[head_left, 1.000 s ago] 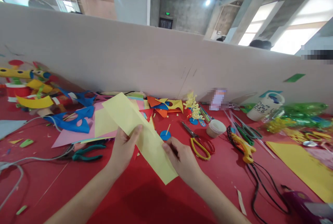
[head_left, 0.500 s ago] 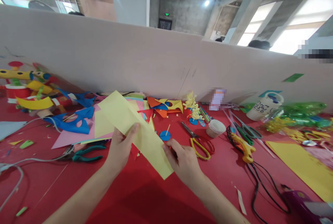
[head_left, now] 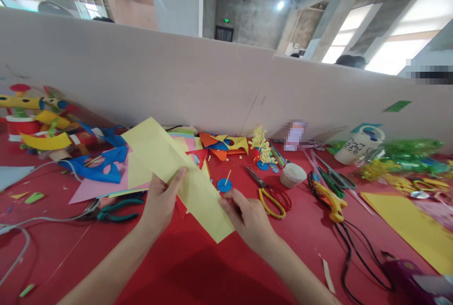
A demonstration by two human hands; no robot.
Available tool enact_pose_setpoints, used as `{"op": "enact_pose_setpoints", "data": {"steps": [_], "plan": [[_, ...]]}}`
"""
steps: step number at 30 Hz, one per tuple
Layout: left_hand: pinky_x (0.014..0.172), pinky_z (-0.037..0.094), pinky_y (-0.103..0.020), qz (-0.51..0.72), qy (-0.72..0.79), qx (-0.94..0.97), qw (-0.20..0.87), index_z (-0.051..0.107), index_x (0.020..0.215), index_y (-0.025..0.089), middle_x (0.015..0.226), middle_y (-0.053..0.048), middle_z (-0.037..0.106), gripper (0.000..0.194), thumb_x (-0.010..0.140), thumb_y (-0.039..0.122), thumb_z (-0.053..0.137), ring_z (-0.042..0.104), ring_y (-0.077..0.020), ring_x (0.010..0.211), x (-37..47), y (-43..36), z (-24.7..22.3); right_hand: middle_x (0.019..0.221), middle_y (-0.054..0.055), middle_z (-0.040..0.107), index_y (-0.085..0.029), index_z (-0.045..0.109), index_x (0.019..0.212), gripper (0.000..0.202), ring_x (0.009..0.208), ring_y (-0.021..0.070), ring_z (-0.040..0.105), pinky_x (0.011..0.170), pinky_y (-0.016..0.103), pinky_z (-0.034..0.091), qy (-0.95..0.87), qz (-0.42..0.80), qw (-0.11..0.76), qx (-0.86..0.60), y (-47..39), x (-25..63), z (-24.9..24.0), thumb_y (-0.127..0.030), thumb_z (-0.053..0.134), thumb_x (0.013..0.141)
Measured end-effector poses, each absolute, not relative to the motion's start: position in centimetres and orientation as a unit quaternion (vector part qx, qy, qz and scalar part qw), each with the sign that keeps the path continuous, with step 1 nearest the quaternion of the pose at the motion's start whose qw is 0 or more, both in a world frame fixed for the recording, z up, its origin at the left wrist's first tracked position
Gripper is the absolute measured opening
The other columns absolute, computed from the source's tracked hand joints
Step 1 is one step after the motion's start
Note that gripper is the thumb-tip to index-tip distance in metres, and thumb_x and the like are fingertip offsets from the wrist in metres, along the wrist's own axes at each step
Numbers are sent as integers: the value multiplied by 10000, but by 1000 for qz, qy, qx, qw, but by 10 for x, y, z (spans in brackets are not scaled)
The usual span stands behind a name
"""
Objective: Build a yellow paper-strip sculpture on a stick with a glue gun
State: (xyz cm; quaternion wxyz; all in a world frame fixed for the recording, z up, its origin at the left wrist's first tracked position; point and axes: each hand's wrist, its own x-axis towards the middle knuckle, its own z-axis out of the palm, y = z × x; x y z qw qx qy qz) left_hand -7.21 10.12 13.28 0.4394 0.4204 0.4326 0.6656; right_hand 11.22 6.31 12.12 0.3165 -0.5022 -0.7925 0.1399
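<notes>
A pale yellow paper [head_left: 198, 196] slants above the red table, folded or overlapping along its length. My left hand [head_left: 164, 196] grips its near edge around the middle, thumb on top. My right hand [head_left: 246, 213] pinches the paper's lower right part, fingers curled. Just beyond the right fingers lies a blue disc [head_left: 224, 185] with a small stick on it. Scissors [head_left: 269, 194] with yellow and red handles rest to the right of my right hand.
Teal-handled pliers [head_left: 118, 210] and a blue mask [head_left: 102, 165] lie left. At the right are a white cup [head_left: 293, 175], a yellow glue gun [head_left: 329, 199] with black cable, yellow sheets [head_left: 406, 229] and a purple tool [head_left: 412, 274]. A pale partition [head_left: 212, 83] stands behind.
The paper's upper left end has swung a little to the left, looking wider there. My left hand has shifted slightly left; both hands still hold the paper.
</notes>
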Motion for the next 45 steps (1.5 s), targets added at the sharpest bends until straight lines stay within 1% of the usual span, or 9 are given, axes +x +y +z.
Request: {"op": "enact_pose_setpoints", "data": {"steps": [4, 8, 13, 19, 28, 34, 37, 41, 45], "plan": [[695, 520, -243, 681, 424, 413, 432, 596, 1002, 229, 996, -10, 666, 317, 703, 290, 681, 625, -184, 882, -75, 105, 136, 579, 15, 586, -181, 549, 730, 330, 532, 141, 568, 473, 216, 286, -749, 96, 171, -633, 77, 144, 131, -375, 351, 909], [644, 528, -241, 682, 412, 386, 464, 619, 988, 207, 925, -22, 686, 330, 678, 282, 703, 646, -183, 810, -74, 106, 140, 955, 172, 618, -93, 545, 967, 191, 877, 242, 609, 639, 261, 384, -619, 47, -26, -784, 95, 185, 116, -196, 417, 870], [574, 523, -238, 663, 433, 347, 503, 642, 915, 173, 819, -21, 704, 295, 649, 272, 723, 655, -178, 704, -73, 104, 140, 1009, 214, 592, -25, 533, 1007, 239, 963, 267, 589, 726, 283, 392, -603, 96, -81, -788, 105, 208, 87, -45, 463, 780], [539, 523, -259, 659, 431, 329, 521, 656, 793, 157, 751, -32, 710, 245, 613, 302, 738, 661, -200, 671, -73, 104, 143, 1016, 237, 596, -10, 509, 1040, 310, 947, 291, 597, 690, 293, 390, -612, 126, -77, -777, 111, 214, 77, -117, 539, 750], [547, 532, -261, 666, 428, 312, 525, 663, 813, 159, 729, -20, 705, 264, 598, 284, 752, 659, -192, 658, -77, 109, 143, 808, 134, 652, -119, 566, 789, 197, 695, 191, 608, 570, 259, 379, -658, 178, -23, -731, 105, 227, 110, -278, 463, 844], [470, 512, -232, 668, 434, 303, 523, 654, 793, 151, 662, -1, 680, 271, 594, 304, 757, 626, -154, 540, -80, 110, 147, 791, 87, 613, -173, 530, 810, 330, 723, 200, 579, 677, 339, 472, -725, 276, 243, -582, 88, 229, 133, -495, 461, 791], [420, 494, -230, 663, 452, 295, 519, 650, 771, 167, 622, 14, 667, 265, 585, 322, 759, 598, -143, 477, -82, 109, 151, 836, 112, 633, -187, 575, 782, 446, 712, 192, 596, 628, 347, 456, -674, 313, 387, -546, 82, 221, 141, -556, 327, 821], [422, 489, -234, 671, 456, 293, 507, 649, 770, 188, 624, 23, 670, 256, 579, 320, 757, 601, -146, 476, -84, 110, 155, 682, 103, 585, -209, 471, 729, 741, 566, 193, 552, 496, 344, 434, -628, 314, 470, -535, 76, 201, 157, -662, -115, 765], [472, 507, -252, 680, 457, 304, 487, 636, 790, 186, 642, 16, 682, 257, 600, 325, 739, 637, -171, 533, -87, 112, 155, 533, 3, 428, -231, 355, 696, 624, 446, 158, 442, 452, 307, 426, -625, 384, 482, -480, 64, 181, 167, -733, -13, 743]]}}
